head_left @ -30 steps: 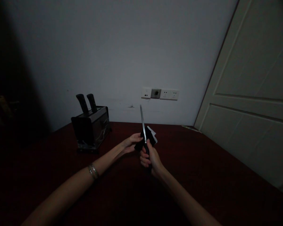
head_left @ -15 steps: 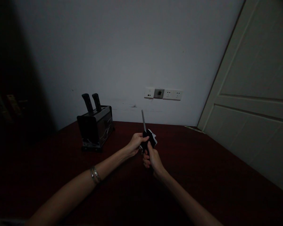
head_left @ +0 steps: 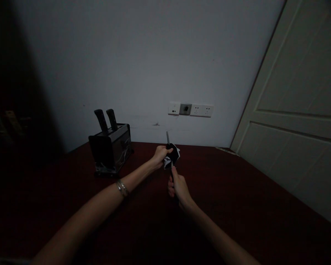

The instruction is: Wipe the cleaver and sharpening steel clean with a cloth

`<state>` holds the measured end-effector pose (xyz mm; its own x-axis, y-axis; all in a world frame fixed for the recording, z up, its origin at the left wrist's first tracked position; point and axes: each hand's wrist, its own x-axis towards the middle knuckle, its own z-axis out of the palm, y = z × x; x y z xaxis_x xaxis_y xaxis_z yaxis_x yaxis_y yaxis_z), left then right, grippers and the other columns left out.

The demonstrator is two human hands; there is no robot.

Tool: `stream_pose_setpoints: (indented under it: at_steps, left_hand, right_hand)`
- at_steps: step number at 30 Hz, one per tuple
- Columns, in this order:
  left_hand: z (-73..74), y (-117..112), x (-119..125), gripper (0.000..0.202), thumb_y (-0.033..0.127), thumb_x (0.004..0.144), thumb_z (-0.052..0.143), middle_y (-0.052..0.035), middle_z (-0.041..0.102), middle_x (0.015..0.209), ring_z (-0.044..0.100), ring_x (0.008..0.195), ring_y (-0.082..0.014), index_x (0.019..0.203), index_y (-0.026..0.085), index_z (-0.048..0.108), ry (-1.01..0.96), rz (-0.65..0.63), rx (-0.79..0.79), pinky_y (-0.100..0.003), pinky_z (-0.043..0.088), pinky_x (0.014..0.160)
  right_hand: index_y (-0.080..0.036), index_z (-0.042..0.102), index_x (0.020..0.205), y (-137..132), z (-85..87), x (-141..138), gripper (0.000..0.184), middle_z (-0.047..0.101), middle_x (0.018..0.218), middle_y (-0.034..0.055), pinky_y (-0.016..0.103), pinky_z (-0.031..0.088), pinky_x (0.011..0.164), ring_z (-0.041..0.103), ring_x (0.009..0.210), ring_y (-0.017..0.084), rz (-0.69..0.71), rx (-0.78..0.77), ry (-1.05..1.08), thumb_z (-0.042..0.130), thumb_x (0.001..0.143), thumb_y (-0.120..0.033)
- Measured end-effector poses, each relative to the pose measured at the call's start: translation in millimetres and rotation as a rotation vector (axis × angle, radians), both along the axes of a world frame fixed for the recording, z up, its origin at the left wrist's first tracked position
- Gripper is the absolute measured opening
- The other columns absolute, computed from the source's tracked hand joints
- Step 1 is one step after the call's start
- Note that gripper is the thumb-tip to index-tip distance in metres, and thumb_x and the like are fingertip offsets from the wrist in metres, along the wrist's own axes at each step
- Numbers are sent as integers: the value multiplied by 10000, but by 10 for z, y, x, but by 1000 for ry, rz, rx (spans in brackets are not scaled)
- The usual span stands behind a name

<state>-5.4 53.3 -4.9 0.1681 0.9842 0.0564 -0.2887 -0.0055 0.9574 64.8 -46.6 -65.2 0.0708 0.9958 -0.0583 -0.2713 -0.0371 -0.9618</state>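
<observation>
1. The right hand [head_left: 179, 186] is curled tight round the low end of a long metal tool [head_left: 168, 137].
2. The left hand [head_left: 160, 154] pinches a black and white cloth [head_left: 173, 151] round the tool, thumb on top.
3. The tool is over the red table [head_left: 223, 191], right of the block [head_left: 103, 151]. Its tip pokes out past the cloth, toward the wall [head_left: 143, 73].
4. It is too dark to tell if the tool's edge is sharp. If it is, it could cut through the cloth and nick the left fingers, if they squeeze too hard.
5. The cloth could slip or bunch up, if the pinch is loose. Then bare skin could touch the metal.
6. The tool could twist, if the right hand goes slack while the cloth pulls.
7. The tip could scratch the wall, if both hands push too far.
</observation>
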Motion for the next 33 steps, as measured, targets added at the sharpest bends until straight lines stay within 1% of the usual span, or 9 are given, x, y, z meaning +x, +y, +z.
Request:
stream_pose_setpoints:
  at_steps: [7, 10, 13, 15, 17, 20, 25, 30, 33]
  left_hand:
    - [203, 358, -44, 154, 88, 670, 656, 14, 502, 486, 472, 421, -71, 569, 95, 541, 40, 120, -14, -210, 356, 457]
    - [306, 486, -72, 103, 182, 778, 599, -2, 561, 643, 525, 536, -82, 752, 87, 571, 56, 166, -34, -220, 432, 517]
    - [387, 567, -99, 219, 288, 853, 516, -38, 586, 898, 574, 727, -114, 982, 115, 552, 46, 201, -43, -277, 497, 633]
    - [427, 595, -104, 258, 306, 859, 505, -54, 577, 968, 579, 788, -133, 1038, 123, 538, 20, 226, -38, -303, 504, 671]
    - [475, 618, -104, 234, 297, 855, 511, -43, 584, 920, 576, 739, -118, 1003, 119, 547, -18, 262, -21, -282, 500, 636]
    - [603, 669, -137, 118, 211, 797, 579, 3, 565, 681, 527, 549, -72, 814, 96, 564, -92, 337, 30, -199, 436, 512]
    - [818, 761, -364, 88, 167, 716, 579, 49, 470, 474, 457, 414, -52, 676, 129, 510, -198, 430, 94, -168, 368, 443]
    - [661, 643, -545, 170, 239, 594, 634, 24, 523, 504, 490, 424, -84, 657, 123, 527, -143, 360, 139, -178, 345, 406]
    - [527, 486, -570, 231, 268, 533, 665, 10, 558, 540, 515, 472, -109, 672, 111, 569, -70, 310, 216, -196, 370, 435]
  right_hand:
    - [-200, 374, 512, -41, 2, -51, 510, 316, 344, -102, 159, 205, 221, 269, 222, 33, 19, -24, 37, 449, 721, -658]
    - [-200, 367, 513, -51, -7, -68, 508, 311, 353, -102, 155, 212, 222, 270, 228, 31, 47, -29, 46, 437, 734, -653]
    - [-200, 374, 519, -43, -10, -84, 507, 317, 354, -99, 157, 205, 218, 275, 227, 34, 54, -15, 29, 430, 735, -656]
    - [-201, 373, 516, -37, -7, -94, 510, 321, 350, -99, 159, 200, 214, 274, 224, 35, 53, -25, 5, 421, 736, -659]
    - [-202, 365, 510, -40, -9, -105, 517, 314, 345, -102, 159, 203, 213, 269, 222, 34, 54, -29, -20, 409, 735, -665]
    - [-206, 359, 519, -68, -28, -120, 521, 307, 349, -105, 159, 207, 215, 268, 229, 36, 67, 8, -54, 395, 724, -685]
    - [-207, 381, 590, -98, -19, -98, 492, 321, 410, -105, 161, 217, 253, 269, 274, 37, 130, 99, -74, 410, 723, -680]
    - [-197, 463, 723, 45, 74, -34, 356, 444, 585, -58, 180, 318, 398, 398, 431, 60, 241, 383, -63, 470, 790, -546]
    - [-205, 479, 777, 209, 118, -6, 298, 481, 638, -36, 211, 372, 505, 450, 538, 95, 224, 483, -91, 446, 826, -497]
